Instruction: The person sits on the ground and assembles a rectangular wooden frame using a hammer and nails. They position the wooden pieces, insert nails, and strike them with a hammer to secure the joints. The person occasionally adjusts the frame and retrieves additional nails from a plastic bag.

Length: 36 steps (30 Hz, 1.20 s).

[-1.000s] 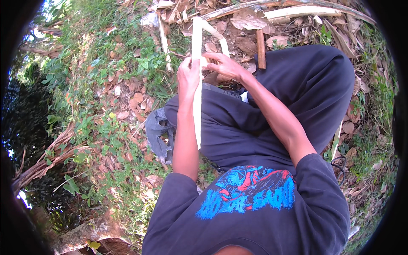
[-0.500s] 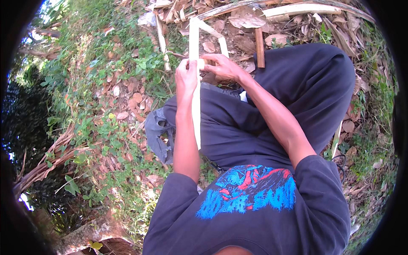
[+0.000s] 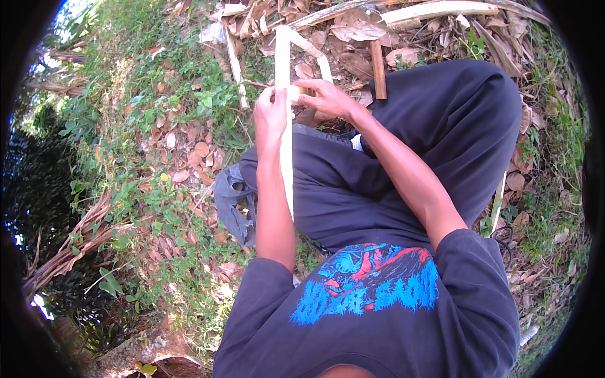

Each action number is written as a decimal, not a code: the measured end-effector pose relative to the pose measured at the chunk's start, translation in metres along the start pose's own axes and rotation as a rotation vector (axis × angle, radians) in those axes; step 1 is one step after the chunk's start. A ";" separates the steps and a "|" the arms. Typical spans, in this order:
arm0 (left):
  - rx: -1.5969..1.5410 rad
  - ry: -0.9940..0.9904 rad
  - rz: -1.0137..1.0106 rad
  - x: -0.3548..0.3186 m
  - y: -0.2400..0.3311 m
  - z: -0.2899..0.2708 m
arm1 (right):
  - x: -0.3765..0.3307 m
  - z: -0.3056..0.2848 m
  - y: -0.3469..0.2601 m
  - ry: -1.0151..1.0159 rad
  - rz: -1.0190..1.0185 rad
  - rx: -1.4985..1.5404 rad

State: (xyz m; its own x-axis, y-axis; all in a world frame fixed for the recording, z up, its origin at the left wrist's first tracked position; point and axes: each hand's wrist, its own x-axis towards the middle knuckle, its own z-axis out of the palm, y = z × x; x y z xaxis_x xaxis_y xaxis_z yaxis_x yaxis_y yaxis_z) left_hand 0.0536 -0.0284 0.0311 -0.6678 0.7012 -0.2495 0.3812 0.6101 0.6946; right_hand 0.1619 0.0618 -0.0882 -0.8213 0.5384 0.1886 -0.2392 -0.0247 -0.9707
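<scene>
I sit on the ground with a long pale strip of split stalk (image 3: 285, 170) held upright over my lap. My left hand (image 3: 270, 116) grips the strip near its upper part. My right hand (image 3: 324, 99) pinches the same strip just beside the left, where a thinner pale sliver (image 3: 315, 53) peels away and curves off to the right. The strip's lower end lies against my dark trousers (image 3: 353, 195); its top end (image 3: 282, 44) reaches out over the leaf litter.
Dry leaves, cut pale stalks (image 3: 435, 9) and a short brown stick (image 3: 377, 69) lie ahead. Another pale stalk (image 3: 234, 66) lies on the ground at the left. Green weeds (image 3: 157, 189) and dry fronds (image 3: 69, 242) cover the slope to the left.
Both hands have stayed on the strip; the strip has slid slightly upward and the peeled sliver bends a little further from it.
</scene>
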 end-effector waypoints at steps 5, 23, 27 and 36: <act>0.028 0.013 -0.041 -0.002 0.001 0.002 | 0.000 0.001 0.000 -0.004 0.024 -0.054; -0.590 -0.132 -0.006 0.006 -0.005 -0.002 | 0.005 -0.006 -0.007 -0.046 0.109 0.086; -0.532 -0.127 0.026 0.010 -0.013 -0.002 | 0.004 -0.006 -0.012 -0.030 0.121 0.057; -0.441 -0.079 0.085 0.012 -0.005 0.000 | -0.001 -0.005 -0.026 0.083 0.150 0.071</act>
State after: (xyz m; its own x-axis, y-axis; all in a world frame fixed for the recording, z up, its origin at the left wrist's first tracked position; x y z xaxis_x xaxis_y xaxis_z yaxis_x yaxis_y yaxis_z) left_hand 0.0439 -0.0228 0.0250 -0.5890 0.7782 -0.2178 0.1122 0.3457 0.9316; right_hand 0.1709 0.0659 -0.0642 -0.8054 0.5922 0.0264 -0.1556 -0.1681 -0.9734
